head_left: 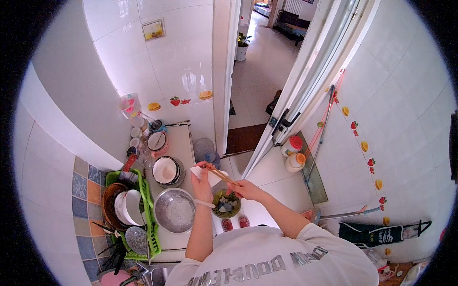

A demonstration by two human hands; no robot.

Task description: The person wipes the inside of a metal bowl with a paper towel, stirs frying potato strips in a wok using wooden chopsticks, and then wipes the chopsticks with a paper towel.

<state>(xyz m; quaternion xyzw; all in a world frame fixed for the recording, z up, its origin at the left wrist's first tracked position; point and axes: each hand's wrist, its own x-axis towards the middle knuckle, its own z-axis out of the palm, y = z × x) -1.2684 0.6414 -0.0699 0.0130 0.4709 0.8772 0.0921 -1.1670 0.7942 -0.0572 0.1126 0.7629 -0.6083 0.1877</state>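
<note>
My right hand (243, 189) is closed around the thick end of wooden chopsticks (220, 174), which slant up and left toward my other hand. My left hand (203, 183) is closed at their far end, on a thin white item (213, 179) that may be paper or cloth. Below both hands, on the floor, a round bin (226, 204) holds green scraps and other waste. Left of my left forearm, on the counter, a metal bowl (174, 210) has whitish residue inside; a pale handle sticks out beside it.
A green dish rack (151, 224) with bowls and a strainer stands at the left. Stacked bowls (166, 170), cups and jars (136, 132) line the counter. Two lidded containers (295, 162) stand by the sliding door (296, 90). Red slippers (244, 222) show below the bin.
</note>
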